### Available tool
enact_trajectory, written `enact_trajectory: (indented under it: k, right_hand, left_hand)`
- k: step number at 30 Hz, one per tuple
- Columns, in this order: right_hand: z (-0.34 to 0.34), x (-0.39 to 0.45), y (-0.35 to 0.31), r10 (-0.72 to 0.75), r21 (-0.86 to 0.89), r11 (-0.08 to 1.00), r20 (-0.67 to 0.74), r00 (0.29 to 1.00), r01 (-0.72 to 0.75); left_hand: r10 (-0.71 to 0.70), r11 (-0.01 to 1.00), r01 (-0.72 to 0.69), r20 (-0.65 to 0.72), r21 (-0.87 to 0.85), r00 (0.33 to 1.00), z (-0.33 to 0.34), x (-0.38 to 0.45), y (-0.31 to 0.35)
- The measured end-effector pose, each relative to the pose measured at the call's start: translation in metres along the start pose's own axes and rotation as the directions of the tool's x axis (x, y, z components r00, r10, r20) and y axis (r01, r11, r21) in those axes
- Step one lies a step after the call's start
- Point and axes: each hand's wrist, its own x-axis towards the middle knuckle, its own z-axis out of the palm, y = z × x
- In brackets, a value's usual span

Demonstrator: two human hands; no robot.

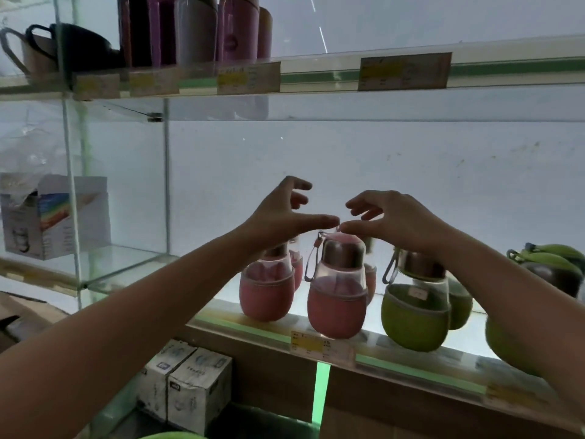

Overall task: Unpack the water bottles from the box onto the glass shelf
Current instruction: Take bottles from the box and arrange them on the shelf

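Backlit glass shelf [373, 342] is being filled: pink bottles [337, 289] and green bottles [414, 312] are already standing there, while left hand [281, 210] and right hand [392, 217] are being held released above them; small boxes [186, 384] below appear unopened.

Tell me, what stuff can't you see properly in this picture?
- Head view: the pink bottles at the back are mostly hidden by the left hand and the front pink bottles.
- The rightmost green bottle is covered by the right forearm.
- The price tags are too blurred to read.
- Whether the right hand touches the cap is unclear.
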Motion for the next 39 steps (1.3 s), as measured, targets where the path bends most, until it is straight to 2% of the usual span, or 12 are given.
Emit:
enact_trajectory:
  k: [8,13,21,24,26,33,39]
  right_hand:
    - [-0.077,-0.046,0.082,0.212,-0.082,0.973,-0.066,0.975,-0.217]
    - [-0.127,-0.083,0.122,0.357,-0.095,0.925,-0.106,0.928,-0.367]
    - [-0.168,-0.138,0.143,0.549,-0.08,0.816,-0.202,0.811,-0.573]
    - [-0.179,-0.159,0.144,0.608,-0.085,0.762,-0.247,0.755,-0.642]
    - [-0.188,-0.173,0.142,0.649,-0.092,0.72,-0.261,0.715,-0.688]
    - [-0.214,-0.204,0.137,0.739,-0.123,0.587,-0.321,0.592,-0.8]
    - [-0.218,-0.203,0.141,0.772,-0.088,0.551,-0.323,0.547,-0.83]
  left_hand:
    - [0.129,0.987,-0.105,0.203,-0.122,0.971,0.116,0.03,0.055]
    - [0.181,0.975,-0.119,0.355,-0.189,0.917,0.179,0.04,0.101]
    - [0.253,0.94,-0.065,0.562,-0.334,0.788,0.256,0.04,0.165]
    - [0.295,0.916,-0.011,0.653,-0.402,0.698,0.28,0.031,0.177]
    - [0.312,0.905,0.006,0.675,-0.425,0.668,0.294,0.025,0.185]
    - [0.378,0.864,0.012,0.667,-0.503,0.642,0.321,0.021,0.209]
    - [0.407,0.854,0.001,0.668,-0.521,0.624,0.335,0.031,0.206]
